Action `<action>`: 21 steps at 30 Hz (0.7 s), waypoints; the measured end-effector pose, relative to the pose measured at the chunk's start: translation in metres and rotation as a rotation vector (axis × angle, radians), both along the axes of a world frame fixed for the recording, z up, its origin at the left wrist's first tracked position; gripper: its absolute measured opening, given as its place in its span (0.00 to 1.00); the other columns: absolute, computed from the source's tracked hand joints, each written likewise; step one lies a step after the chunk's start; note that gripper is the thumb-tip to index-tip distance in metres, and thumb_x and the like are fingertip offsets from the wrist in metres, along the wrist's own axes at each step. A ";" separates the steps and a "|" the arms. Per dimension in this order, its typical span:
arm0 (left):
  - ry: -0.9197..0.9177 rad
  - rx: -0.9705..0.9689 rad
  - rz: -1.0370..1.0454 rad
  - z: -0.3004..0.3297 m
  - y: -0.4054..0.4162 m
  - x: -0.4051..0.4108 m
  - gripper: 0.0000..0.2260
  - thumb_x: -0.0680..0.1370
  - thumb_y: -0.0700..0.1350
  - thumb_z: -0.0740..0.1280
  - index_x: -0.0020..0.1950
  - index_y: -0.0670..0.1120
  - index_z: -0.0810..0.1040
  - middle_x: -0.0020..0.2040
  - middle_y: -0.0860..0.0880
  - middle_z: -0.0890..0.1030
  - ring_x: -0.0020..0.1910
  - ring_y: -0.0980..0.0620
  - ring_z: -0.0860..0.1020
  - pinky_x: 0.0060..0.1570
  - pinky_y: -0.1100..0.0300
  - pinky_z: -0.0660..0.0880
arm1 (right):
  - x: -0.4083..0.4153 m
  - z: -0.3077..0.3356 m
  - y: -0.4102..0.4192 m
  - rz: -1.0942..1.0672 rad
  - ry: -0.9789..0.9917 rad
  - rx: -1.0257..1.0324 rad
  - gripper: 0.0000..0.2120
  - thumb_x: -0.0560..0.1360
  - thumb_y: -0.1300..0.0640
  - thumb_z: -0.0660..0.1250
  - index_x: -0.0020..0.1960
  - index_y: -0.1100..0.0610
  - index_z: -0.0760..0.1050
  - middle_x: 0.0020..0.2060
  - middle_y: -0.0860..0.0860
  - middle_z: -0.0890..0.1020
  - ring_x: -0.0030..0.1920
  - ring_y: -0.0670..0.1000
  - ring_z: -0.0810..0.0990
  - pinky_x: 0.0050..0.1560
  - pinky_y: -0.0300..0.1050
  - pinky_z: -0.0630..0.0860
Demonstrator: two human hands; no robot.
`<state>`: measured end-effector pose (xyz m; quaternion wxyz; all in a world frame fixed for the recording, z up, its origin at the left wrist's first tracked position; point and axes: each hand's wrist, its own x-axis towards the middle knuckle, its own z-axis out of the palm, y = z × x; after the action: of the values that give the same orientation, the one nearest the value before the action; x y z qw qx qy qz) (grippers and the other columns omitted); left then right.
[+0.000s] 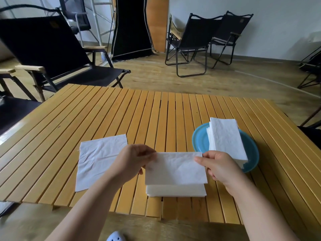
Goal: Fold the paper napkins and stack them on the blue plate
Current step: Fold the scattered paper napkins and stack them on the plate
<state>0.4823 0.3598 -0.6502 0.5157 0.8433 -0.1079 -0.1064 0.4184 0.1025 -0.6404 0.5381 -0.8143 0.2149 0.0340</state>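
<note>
At the far left, off the table's left edge, a black folding chair with wooden armrests stands on the floor. On the slatted wooden table, toward its near left part, an unfolded white napkin lies flat and creased, its right side partly covered by the person's left hand. That hand pinches the upper left corner of a folded napkin, thumb and fingers closed on the paper. The folded napkin is held as a wide rectangle just above a low pile of napkins that sits close to the table's near edge, about at its middle; whether the held sheet touches the pile cannot be told. The right hand pinches the upper right corner of the same folded napkin, fingers curled around the paper's edge. Just beyond and to the right of this hand, near the table's right edge, rests the blue plate, carrying a tall stack of folded napkins that overhangs the plate's far rim and reaches near its front rim. Behind the table, toward the right of the room, two more black folding chairs stand by the wall. At the bottom edge, below the table's near edge, a pale blue shoe shows on the floor.
</note>
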 end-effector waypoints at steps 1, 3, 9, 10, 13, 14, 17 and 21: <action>0.017 0.034 -0.016 -0.001 -0.001 -0.001 0.03 0.79 0.43 0.70 0.49 0.50 0.84 0.35 0.52 0.84 0.27 0.58 0.76 0.28 0.64 0.73 | -0.001 -0.001 -0.002 0.016 0.025 -0.056 0.09 0.76 0.51 0.73 0.45 0.57 0.81 0.35 0.52 0.80 0.32 0.48 0.73 0.31 0.38 0.69; 0.032 0.107 -0.059 -0.004 -0.004 -0.002 0.03 0.79 0.43 0.70 0.49 0.47 0.84 0.37 0.50 0.85 0.29 0.58 0.80 0.29 0.64 0.75 | -0.001 -0.003 -0.004 0.029 0.054 -0.127 0.10 0.76 0.50 0.73 0.44 0.57 0.81 0.35 0.52 0.79 0.34 0.48 0.74 0.34 0.39 0.68; 0.007 0.273 -0.089 -0.016 -0.004 0.002 0.04 0.79 0.47 0.71 0.48 0.48 0.82 0.37 0.48 0.85 0.31 0.54 0.82 0.33 0.58 0.79 | -0.001 -0.005 0.003 0.099 0.151 -0.345 0.10 0.77 0.49 0.72 0.41 0.54 0.78 0.39 0.52 0.81 0.40 0.50 0.78 0.37 0.41 0.72; -0.001 0.290 -0.087 -0.018 -0.004 0.002 0.04 0.79 0.47 0.71 0.48 0.48 0.82 0.36 0.48 0.85 0.29 0.55 0.81 0.32 0.59 0.78 | -0.001 -0.006 0.003 0.110 0.161 -0.370 0.10 0.77 0.49 0.72 0.41 0.54 0.78 0.39 0.52 0.81 0.41 0.50 0.79 0.38 0.41 0.74; -0.013 0.324 -0.087 -0.022 -0.003 0.003 0.05 0.78 0.49 0.72 0.46 0.48 0.82 0.35 0.49 0.84 0.26 0.59 0.77 0.29 0.64 0.75 | 0.000 -0.011 0.005 0.114 0.171 -0.418 0.10 0.76 0.49 0.72 0.40 0.53 0.77 0.39 0.52 0.81 0.41 0.50 0.79 0.38 0.39 0.73; -0.017 0.335 -0.086 -0.022 -0.003 0.003 0.05 0.78 0.49 0.72 0.46 0.49 0.81 0.35 0.50 0.83 0.26 0.60 0.77 0.29 0.65 0.75 | 0.000 -0.012 0.006 0.114 0.171 -0.429 0.10 0.76 0.49 0.72 0.40 0.52 0.76 0.38 0.51 0.80 0.40 0.49 0.79 0.37 0.39 0.72; -0.035 0.380 -0.085 -0.024 -0.004 0.004 0.05 0.78 0.50 0.72 0.46 0.49 0.81 0.36 0.52 0.82 0.29 0.59 0.77 0.31 0.65 0.75 | 0.000 -0.012 0.008 0.128 0.180 -0.478 0.12 0.77 0.50 0.72 0.38 0.52 0.74 0.35 0.51 0.77 0.37 0.48 0.75 0.34 0.38 0.68; -0.089 0.470 -0.083 -0.029 -0.005 0.006 0.04 0.78 0.51 0.72 0.47 0.51 0.81 0.44 0.53 0.82 0.42 0.55 0.79 0.42 0.61 0.81 | -0.001 -0.013 0.010 0.129 0.200 -0.518 0.11 0.76 0.51 0.72 0.39 0.55 0.75 0.37 0.53 0.78 0.36 0.48 0.75 0.34 0.38 0.69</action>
<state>0.4885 0.3552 -0.6788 0.2954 0.9388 -0.1373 -0.1122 0.4173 0.1124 -0.6538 0.2849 -0.9292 0.2164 0.0923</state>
